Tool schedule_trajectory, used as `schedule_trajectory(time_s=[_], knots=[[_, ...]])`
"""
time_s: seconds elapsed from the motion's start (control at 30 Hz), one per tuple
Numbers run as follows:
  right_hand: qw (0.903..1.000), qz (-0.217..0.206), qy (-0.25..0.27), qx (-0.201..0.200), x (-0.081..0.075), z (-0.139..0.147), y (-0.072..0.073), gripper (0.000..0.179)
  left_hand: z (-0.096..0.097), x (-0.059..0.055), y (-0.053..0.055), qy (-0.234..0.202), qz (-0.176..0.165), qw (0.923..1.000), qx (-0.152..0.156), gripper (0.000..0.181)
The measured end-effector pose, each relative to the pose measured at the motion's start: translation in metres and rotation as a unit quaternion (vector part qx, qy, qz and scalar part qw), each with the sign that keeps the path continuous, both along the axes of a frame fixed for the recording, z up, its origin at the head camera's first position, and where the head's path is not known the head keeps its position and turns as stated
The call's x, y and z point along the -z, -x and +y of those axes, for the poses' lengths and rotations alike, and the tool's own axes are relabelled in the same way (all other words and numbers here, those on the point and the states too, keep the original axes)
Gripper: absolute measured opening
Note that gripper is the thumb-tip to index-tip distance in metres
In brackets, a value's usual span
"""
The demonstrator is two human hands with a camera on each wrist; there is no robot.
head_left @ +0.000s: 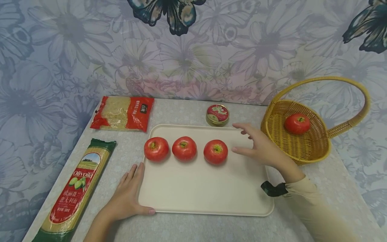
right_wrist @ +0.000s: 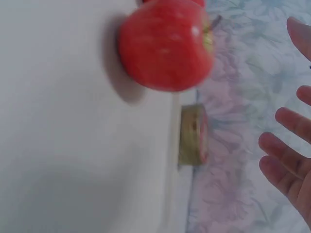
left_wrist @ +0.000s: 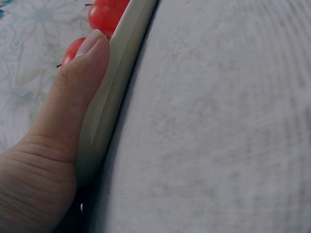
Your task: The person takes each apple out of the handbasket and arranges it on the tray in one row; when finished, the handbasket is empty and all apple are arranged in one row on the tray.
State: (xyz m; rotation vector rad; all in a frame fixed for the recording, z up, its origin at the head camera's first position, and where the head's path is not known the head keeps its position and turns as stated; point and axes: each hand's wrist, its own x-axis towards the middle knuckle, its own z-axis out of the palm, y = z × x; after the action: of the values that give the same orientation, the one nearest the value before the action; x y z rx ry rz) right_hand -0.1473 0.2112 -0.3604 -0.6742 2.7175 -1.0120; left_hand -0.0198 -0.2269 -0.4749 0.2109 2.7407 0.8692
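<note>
Three red apples stand in a row on the cream tray point(head_left: 205, 191): a left apple point(head_left: 156, 149), a middle apple point(head_left: 184, 148) and a right apple point(head_left: 216, 152). My left hand point(head_left: 128, 193) rests against the tray's left edge, its thumb point(left_wrist: 77, 82) along the near rim at the corner. Over the tray's right side hovers my right hand point(head_left: 260, 144), fingers spread and holding nothing, just right of the right apple. The right wrist view shows that apple point(right_wrist: 165, 46) apart from the fingers point(right_wrist: 286, 155). Another apple point(head_left: 297, 123) lies in the wicker basket point(head_left: 279, 148).
Behind the tray sits a small round tin point(head_left: 217, 115). A red and clear bag point(head_left: 122, 113) of pale food lies at the back left, and a long spaghetti packet point(head_left: 75, 191) lies along the left side. The basket's arched handle point(head_left: 326, 79) rises at the right, near the flowered wall.
</note>
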Motion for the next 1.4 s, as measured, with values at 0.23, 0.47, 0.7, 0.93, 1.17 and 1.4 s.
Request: schedule_trajectory(time_s=[0.23,0.47,0.7,0.93,1.17,1.4], knots=[[0.9979,0.047,-0.005,0.043,-0.024,0.038,0.013,0.07,-0.001,-0.002,0.0,0.002,-0.004,1.0,0.0,0.152],[0.9967,0.029,-0.023,0.073,-0.027,0.083,0.034,0.067,0.0,-0.003,0.0,-0.007,-0.009,0.9999,0.0,0.152],[0.9927,0.013,-0.055,0.107,-0.025,0.125,0.056,0.071,0.0,-0.003,0.0,-0.006,-0.008,0.9999,-0.003,0.152],[0.9894,-0.031,-0.066,0.125,-0.023,0.15,0.073,0.082,0.0,-0.003,0.0,-0.005,-0.005,1.0,-0.002,0.152],[0.9821,-0.072,-0.091,0.149,-0.015,0.171,0.086,0.092,-0.001,0.0,0.0,-0.004,0.0,1.0,0.003,0.154],[0.9793,-0.106,-0.094,0.144,-0.008,0.184,0.094,0.097,-0.001,0.0,0.0,-0.004,-0.001,1.0,0.0,0.153]])
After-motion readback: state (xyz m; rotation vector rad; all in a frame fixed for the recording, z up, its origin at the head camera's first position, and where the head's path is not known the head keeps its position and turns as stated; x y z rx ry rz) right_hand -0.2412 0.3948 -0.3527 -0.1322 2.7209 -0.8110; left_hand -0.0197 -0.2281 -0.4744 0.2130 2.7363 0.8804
